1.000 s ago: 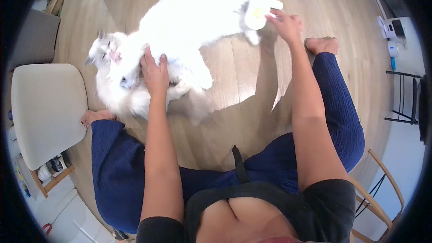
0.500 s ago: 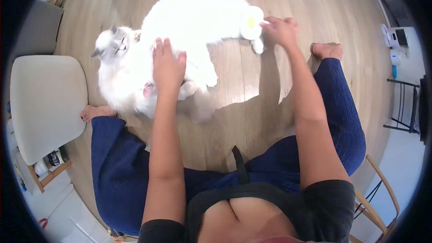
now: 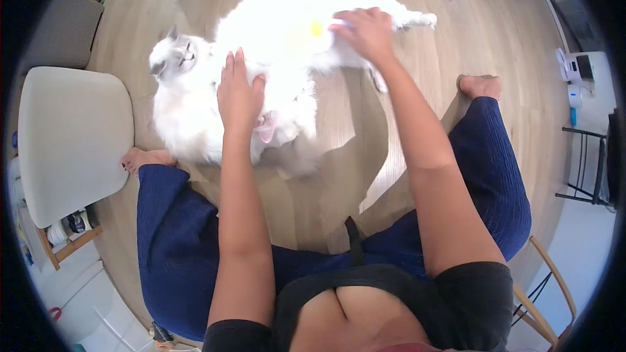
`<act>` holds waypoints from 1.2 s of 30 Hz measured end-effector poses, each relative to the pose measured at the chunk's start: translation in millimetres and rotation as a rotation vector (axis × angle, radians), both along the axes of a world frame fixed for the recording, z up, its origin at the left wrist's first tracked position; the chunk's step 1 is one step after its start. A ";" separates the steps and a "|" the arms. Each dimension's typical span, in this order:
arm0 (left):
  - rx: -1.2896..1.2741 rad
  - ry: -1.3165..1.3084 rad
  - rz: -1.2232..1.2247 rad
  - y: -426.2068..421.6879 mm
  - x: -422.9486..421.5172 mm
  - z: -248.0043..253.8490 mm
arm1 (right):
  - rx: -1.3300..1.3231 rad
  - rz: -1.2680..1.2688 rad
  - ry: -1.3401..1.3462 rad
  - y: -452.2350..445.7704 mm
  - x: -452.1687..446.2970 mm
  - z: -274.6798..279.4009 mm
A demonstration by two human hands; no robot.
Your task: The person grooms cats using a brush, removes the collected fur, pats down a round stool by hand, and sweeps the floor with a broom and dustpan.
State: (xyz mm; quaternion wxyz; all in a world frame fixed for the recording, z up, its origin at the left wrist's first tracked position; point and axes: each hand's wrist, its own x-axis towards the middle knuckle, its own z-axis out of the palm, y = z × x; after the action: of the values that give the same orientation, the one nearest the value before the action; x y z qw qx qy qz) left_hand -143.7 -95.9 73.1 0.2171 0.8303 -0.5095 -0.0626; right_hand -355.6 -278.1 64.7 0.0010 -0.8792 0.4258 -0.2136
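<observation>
A long-haired white cat [image 3: 261, 29] lies stretched over the wooden floor, its fur washed out by bright light. My left hand [image 3: 239, 94] rests on the fur with its fingers extended. Against the cat's flank, my right hand [image 3: 366, 34] grips a white pet brush [image 3: 317, 29] with a yellow middle; glare hides most of its outline. A cat's head with grey ears [image 3: 177, 57] is up at the left. Just right of my left wrist shows a pink ear [image 3: 266, 129], apparently on a second cat's head, partly hidden and blurred.
A pale cushioned seat [image 3: 75, 137] stands at the left, above a wooden shelf [image 3: 72, 248] with small items. My legs in blue trousers [image 3: 173, 241] spread around the floor [image 3: 313, 208]. At the right are a black metal stand [image 3: 583, 163] and a wooden chair frame [image 3: 554, 274].
My right hand has moved left with the brush, from the hind leg onto the cat's flank. That hind leg now stretches out to the right. The head near my left wrist has shifted.
</observation>
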 end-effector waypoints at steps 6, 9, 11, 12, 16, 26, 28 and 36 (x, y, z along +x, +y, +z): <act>-0.196 0.225 0.126 4.3 0.5 -27.8 | 0.161 -0.406 0.261 -33.6 -101.5 23.6; -0.240 0.180 0.026 5.1 -5.3 -20.2 | 0.209 -0.056 0.025 -40.4 -67.0 40.5; -0.204 0.124 -0.087 7.9 -7.1 -18.7 | 0.304 0.157 0.006 -35.7 0.9 65.3; -0.192 0.103 -0.099 9.0 -7.4 -22.5 | 0.287 0.181 0.050 -33.4 40.0 65.4; -0.209 0.092 -0.037 15.9 -14.0 -39.6 | 0.321 0.407 0.186 -7.5 150.4 62.0; -0.208 0.085 -0.266 21.5 -16.1 -20.5 | 0.662 0.007 0.353 -89.6 54.7 54.7; -0.208 0.086 -0.256 20.2 -21.9 -15.0 | 0.656 -0.005 0.324 -101.6 49.2 47.0; -0.168 0.274 -0.141 27.7 -2.0 -27.6 | 0.854 0.040 -0.392 -131.5 29.8 56.8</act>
State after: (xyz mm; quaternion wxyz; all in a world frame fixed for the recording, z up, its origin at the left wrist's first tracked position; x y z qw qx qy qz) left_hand -145.7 -68.1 45.5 0.3483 0.7551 -0.5355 -0.1474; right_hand -325.8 -409.5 121.5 0.4471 -0.7514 0.4501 -0.1812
